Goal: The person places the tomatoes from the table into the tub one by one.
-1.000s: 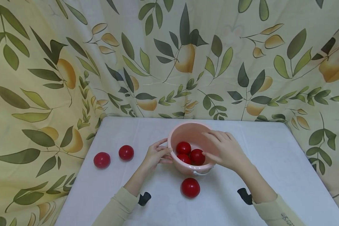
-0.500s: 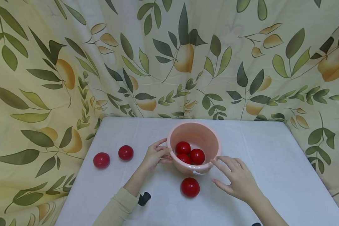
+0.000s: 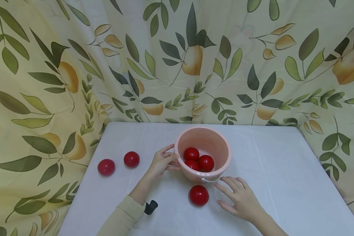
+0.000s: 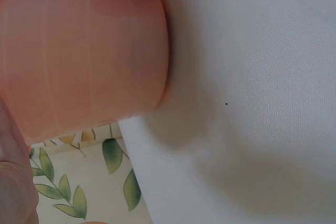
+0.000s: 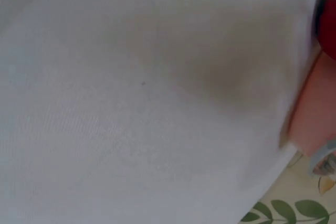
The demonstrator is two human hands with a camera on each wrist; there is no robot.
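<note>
A pink bucket (image 3: 206, 141) stands on the white-covered table, its thin white handle (image 3: 208, 180) hanging at the front. Inside lie 3 shiny red, tomato-like round things (image 3: 206, 163). My left hand (image 3: 162, 162) holds the bucket's left rim, thumb near the top edge and fingers against the side. In the left wrist view, part of that hand (image 4: 14, 177) shows beside the bucket wall (image 4: 89, 51). My right hand (image 3: 242, 198) hovers with spread, slightly bent fingers, holding nothing. Just left of its fingertips, a similar red round thing (image 3: 199, 195) sits in front of the bucket.
Two more red round things, one nearer the edge (image 3: 106, 167) and another (image 3: 131, 159), lie on the table's left side. A leaf-and-fruit patterned curtain (image 3: 177, 65) hangs behind and beside the table (image 3: 271, 147). A black strap piece (image 3: 150, 207) shows at the left wrist.
My right hand has come out of the bucket's mouth, back toward me and down beside the front red round thing. The left hand and bucket stay nearly still.
</note>
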